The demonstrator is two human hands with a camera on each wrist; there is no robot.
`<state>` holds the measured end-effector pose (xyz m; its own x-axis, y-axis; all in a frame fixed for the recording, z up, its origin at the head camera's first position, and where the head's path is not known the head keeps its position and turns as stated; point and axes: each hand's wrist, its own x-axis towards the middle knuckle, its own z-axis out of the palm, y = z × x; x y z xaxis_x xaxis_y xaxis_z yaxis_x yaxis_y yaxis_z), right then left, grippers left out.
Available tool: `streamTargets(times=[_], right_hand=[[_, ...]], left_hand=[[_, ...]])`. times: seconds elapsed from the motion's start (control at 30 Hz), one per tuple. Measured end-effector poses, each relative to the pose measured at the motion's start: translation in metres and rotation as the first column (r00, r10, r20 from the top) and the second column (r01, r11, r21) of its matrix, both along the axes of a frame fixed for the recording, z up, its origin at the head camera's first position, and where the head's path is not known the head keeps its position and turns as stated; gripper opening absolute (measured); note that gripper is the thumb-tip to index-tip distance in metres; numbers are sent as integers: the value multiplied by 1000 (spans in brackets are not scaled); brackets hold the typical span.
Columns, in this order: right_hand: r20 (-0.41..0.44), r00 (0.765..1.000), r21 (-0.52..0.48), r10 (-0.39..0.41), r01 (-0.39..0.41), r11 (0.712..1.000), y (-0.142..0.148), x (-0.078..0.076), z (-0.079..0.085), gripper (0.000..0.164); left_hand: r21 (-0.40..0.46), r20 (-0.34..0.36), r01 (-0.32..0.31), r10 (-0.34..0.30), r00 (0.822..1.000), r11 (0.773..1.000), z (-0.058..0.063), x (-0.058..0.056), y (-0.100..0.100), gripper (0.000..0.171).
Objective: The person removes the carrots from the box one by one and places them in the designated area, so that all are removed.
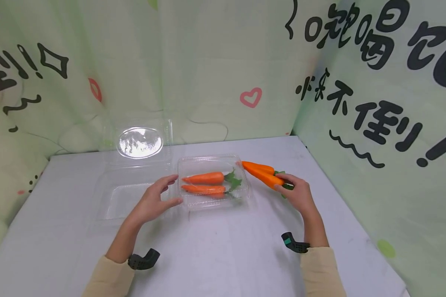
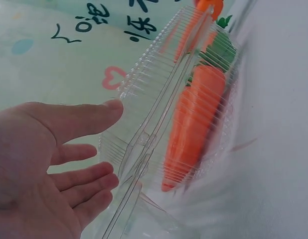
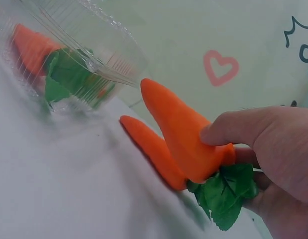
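My right hand (image 1: 296,194) pinches a toy carrot (image 3: 179,134) at its thick end, by the green leaves; its tip points toward the box. A second carrot (image 3: 151,152) lies just behind it. Left of them sits a clear plastic box (image 1: 182,165) on the white table, with carrots (image 1: 204,178) and their leaves (image 1: 233,180) inside. My left hand (image 1: 154,200) is at the box's left side, thumb and fingers apart, fingertips right by the rim. In the left wrist view, nothing lies between its thumb and fingers.
A second clear plastic container (image 1: 113,202) stands open to the left, its lid (image 1: 167,128) raised against the back curtain. Printed green curtains (image 1: 208,62) hang along the back and sides of the white table (image 1: 223,255).
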<state>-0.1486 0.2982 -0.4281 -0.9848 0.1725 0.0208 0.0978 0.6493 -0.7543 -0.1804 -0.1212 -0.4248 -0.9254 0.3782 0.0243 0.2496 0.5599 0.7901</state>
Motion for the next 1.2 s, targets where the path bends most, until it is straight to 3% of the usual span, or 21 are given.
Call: streamTargets(times=[0.47,0.8,1.2], right_hand=[[50,998,46,22,-24,999,-1,-9,-14,42],[108,993,96,42,-53,994,-8,-23,-17,43],[91,995,98,39,-48,994,-18,-35,-21,40]], left_hand=[[-28,-10,-17,17,1000,999,0,2,-1,71],[-41,15,-22,23,1000,999,0,0,0,72],[-31,38,-22,23,999,999,-1,0,-3,71]])
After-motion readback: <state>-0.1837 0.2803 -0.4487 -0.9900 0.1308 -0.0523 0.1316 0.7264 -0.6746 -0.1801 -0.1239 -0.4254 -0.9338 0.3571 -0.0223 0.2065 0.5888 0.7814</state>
